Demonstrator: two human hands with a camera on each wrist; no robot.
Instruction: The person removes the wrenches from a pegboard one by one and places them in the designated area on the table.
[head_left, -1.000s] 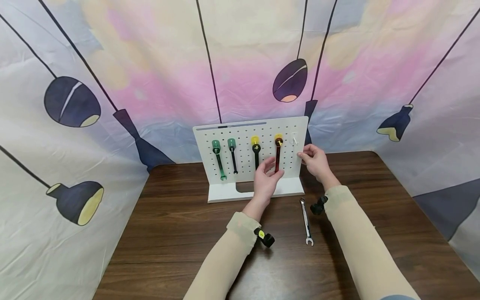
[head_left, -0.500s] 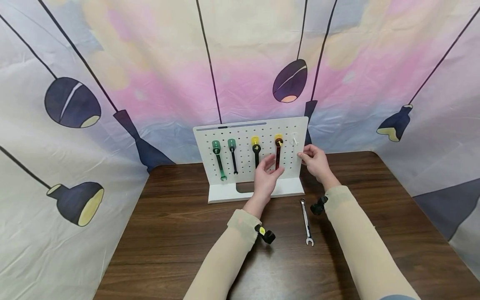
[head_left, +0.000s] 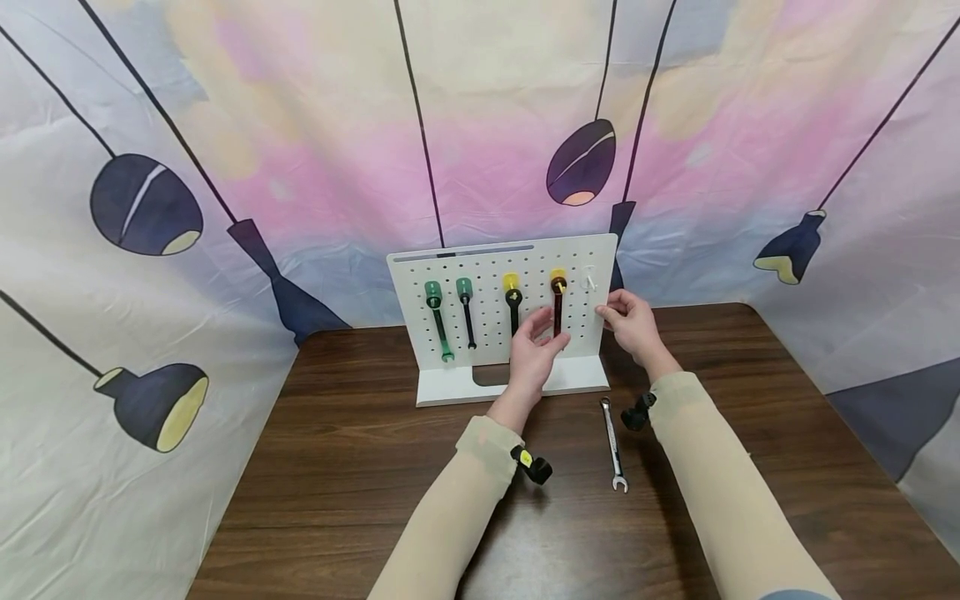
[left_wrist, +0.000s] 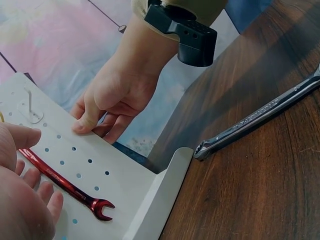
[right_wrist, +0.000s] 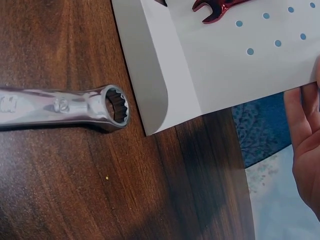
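A white pegboard stands upright on the table, with several combination wrenches hanging from it. My right hand pinches its right edge, thumb on the front and fingers behind. In front of the board is my left hand, fingers loosely bent beside the red wrench; no grip on it shows. Left of that hand hangs a black wrench, its lower part hidden by the fingers. A silver wrench lies on the table between my forearms, its ring end close to the board's base.
A green wrench and a dark wrench hang at the board's left. A bare white hook sits near its top right. The brown wooden table meets a printed cloth backdrop behind.
My left hand and forearm have shifted very slightly upward beside the red wrench. The right hand keeps its hold on the board's edge, and the wrenches have not moved.
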